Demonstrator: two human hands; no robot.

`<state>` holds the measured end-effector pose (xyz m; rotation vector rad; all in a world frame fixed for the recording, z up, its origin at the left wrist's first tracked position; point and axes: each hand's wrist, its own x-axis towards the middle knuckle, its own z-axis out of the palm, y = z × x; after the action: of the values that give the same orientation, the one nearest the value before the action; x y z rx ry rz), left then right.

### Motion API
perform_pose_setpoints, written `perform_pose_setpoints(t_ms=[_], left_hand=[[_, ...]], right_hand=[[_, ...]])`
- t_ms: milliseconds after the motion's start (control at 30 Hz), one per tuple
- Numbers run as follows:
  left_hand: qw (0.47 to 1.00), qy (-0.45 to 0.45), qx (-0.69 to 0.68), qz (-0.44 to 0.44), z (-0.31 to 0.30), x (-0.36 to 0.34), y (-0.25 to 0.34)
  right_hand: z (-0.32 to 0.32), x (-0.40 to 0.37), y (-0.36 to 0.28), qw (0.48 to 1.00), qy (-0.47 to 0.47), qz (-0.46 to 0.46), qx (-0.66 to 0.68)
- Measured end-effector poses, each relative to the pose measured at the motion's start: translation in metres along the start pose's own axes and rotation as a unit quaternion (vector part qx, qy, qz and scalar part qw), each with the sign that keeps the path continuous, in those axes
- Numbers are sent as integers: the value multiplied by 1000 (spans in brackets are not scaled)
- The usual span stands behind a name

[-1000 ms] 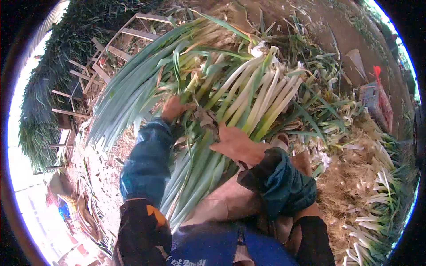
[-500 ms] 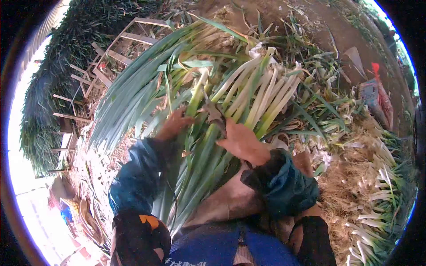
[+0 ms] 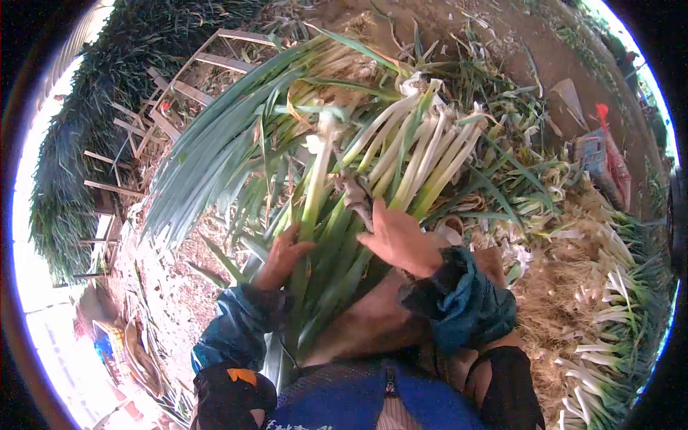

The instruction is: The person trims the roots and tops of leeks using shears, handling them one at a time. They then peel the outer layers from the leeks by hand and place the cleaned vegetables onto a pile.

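My left hand (image 3: 284, 256) is closed round the lower part of one long green onion (image 3: 316, 174), its pale root end pointing away from me. Across from it, my right hand (image 3: 403, 240) has its fingers curled at the near end of a narrow, dark grey-brown tool (image 3: 355, 199), whose kind I cannot tell. The tool lies close beside that stalk. Green leaves (image 3: 326, 276) spread over my lap beneath both hands. Just beyond them, a bunch of green onions with white stalks (image 3: 433, 154) lies side by side.
A heap of long-leaved onions (image 3: 204, 154) lies ahead on the left, beside a wooden slatted frame (image 3: 193, 93). Leaf scraps (image 3: 534, 168) cover the ground at right, near a printed bag (image 3: 603, 161). Stacked onions with roots (image 3: 595, 351) line the right side.
My left hand has moved down toward me, and more of the pale stalk shows above it. My right hand has shifted slightly right and nearer, with the tool.
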<state>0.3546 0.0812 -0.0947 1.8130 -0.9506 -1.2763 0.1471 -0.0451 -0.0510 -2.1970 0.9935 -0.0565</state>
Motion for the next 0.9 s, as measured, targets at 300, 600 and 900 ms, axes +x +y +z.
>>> perform_pose_setpoints(t_ms=[300, 600, 900], left_hand=[[999, 18, 34, -15, 9, -17, -29], [998, 48, 32, 20, 22, -34, 78], [909, 22, 345, 234, 108, 101, 83]], right_hand=[[12, 26, 11, 998, 35, -31, 37], [-28, 24, 11, 991, 123, 27, 48], [-69, -18, 60, 976, 129, 169, 40]])
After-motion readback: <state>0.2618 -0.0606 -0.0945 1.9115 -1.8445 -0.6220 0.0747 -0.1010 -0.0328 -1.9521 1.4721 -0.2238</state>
